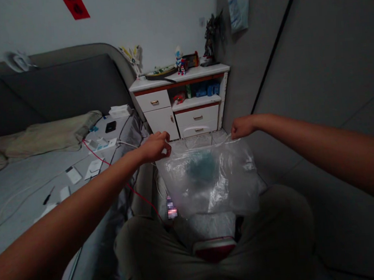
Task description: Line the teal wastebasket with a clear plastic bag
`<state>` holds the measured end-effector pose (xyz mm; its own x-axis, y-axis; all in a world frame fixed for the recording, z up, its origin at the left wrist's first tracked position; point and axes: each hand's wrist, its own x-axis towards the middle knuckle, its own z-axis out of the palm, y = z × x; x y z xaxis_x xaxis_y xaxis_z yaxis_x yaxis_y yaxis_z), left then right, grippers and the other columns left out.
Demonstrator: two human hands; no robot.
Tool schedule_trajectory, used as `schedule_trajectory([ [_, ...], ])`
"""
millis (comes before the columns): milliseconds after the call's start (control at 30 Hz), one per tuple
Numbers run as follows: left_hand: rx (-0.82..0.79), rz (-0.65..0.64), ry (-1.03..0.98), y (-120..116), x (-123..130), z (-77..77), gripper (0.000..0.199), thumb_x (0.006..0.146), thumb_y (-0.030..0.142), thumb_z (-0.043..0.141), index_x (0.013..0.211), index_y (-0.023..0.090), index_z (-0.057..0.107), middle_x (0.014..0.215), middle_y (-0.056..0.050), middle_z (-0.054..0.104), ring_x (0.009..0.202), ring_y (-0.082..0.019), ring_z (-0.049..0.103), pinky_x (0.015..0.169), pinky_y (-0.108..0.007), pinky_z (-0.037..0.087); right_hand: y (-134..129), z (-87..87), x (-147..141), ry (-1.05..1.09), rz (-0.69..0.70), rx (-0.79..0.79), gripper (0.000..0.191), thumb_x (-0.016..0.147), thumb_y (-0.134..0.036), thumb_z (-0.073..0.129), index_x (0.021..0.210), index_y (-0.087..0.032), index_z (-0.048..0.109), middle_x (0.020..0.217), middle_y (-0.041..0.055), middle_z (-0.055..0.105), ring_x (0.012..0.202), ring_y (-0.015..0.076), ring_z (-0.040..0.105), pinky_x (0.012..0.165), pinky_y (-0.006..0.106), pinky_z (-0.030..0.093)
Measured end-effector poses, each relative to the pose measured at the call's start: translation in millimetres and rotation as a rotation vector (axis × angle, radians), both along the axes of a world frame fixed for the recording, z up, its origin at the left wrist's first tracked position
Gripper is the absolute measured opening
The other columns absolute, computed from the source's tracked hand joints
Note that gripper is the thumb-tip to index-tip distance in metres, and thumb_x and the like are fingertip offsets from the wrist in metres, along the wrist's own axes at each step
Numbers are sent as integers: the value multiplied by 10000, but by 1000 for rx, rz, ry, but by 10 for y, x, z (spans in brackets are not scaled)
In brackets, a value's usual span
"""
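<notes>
The clear plastic bag (206, 183) is spread between the person's two hands, in front of the white cabinet (155, 121) and lower in the view than its drawers. The left hand (159, 145) is closed on the bag's upper left corner; the exact finger contact is too dark to tell. The right hand (241, 127) is clamped on the upper edge near the opposite corner, with the fingers curled together. The film is creased and semi-transparent, and a blue-green patch shows through its upper part.

Positions relative to the white cabinet are as follows. On its top: a small red, white and blue figure (179, 62), a dark figure (210, 41) at the right end, and a yellow and white model (132, 60) at the left end. To its left: the bed (46, 164), bearing a black phone (111, 127) and a pillow (53, 133). A red cable (143, 198) runs from the bed toward the floor. To its right: a grey panelled surface (324, 73).
</notes>
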<state>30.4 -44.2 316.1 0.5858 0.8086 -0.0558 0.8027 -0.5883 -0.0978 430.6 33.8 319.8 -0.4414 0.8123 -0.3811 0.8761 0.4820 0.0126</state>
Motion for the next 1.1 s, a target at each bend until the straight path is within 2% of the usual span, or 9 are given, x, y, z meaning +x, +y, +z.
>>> schedule_trajectory([
  [100,-61,110,113,-4,67,-47,325,804,389,812,1120,332,857,1310,-99,565,1235,-331,548,1068,-432,427,-84,-51,-67,-52,-76,72,732,856,-614,771,1422,-153,722,1349,179,716,1268,360,652,1066,451,488],
  [167,-78,220,156,8,91,-96,624,784,522,832,1379,355,750,1352,-121,553,1261,-356,563,1080,-444,437,-169,-59,-111,-46,-178,132,1066,806,-726,779,1659,-166,470,1499,235,605,1319,411,617,1075,499,489],
  [233,-77,340,186,19,112,-144,947,739,622,845,1592,336,550,1435,-162,520,1277,-389,584,1077,-457,455,-259,-58,-146,-33,-268,182,1284,773,-782,778,1753,-173,215,1570,287,513,1346,455,587,1062,529,494],
  [300,-63,446,193,19,140,-176,1153,702,672,855,1688,311,380,1524,-204,467,1293,-416,594,1068,-466,474,-328,-67,-166,-15,-318,235,1368,767,-785,784,1766,-181,71,1583,313,476,1345,470,581,1044,536,502],
  [433,24,571,158,-23,222,-195,1268,700,669,866,1731,298,227,1602,-240,413,1310,-439,596,1065,-495,483,-358,-162,-142,30,-356,337,1413,764,-750,806,1758,-232,-55,1561,295,499,1265,449,631,1002,538,524],
  [600,79,610,115,-118,336,-282,1358,716,609,883,1746,280,62,1578,-261,436,1290,-449,605,1072,-541,468,-350,-407,-65,86,-370,367,1454,762,-715,815,1735,-234,-153,1521,295,533,1212,443,646,980,539,523],
  [700,51,621,109,-158,375,-425,1390,690,602,901,1746,287,53,1558,-258,454,1279,-452,610,1069,-541,474,-415,-572,-60,74,-386,312,1439,772,-691,824,1736,-249,-148,1514,286,541,1221,442,641,990,541,516],
  [900,-20,627,86,-155,397,-811,1461,637,633,920,1744,310,22,1561,-244,460,1268,-434,628,1061,-526,496,-585,-906,-138,36,-408,201,1373,801,-637,836,1747,-300,-100,1527,264,529,1282,431,627,1029,525,500],
  [1100,-96,641,47,-149,415,-1107,1482,621,659,922,1742,304,21,1588,-247,459,1290,-427,634,1049,-511,516,-680,-1134,-189,-41,-412,109,1361,775,-629,857,1759,-295,-23,1550,259,508,1325,419,614,1042,499,507],
])
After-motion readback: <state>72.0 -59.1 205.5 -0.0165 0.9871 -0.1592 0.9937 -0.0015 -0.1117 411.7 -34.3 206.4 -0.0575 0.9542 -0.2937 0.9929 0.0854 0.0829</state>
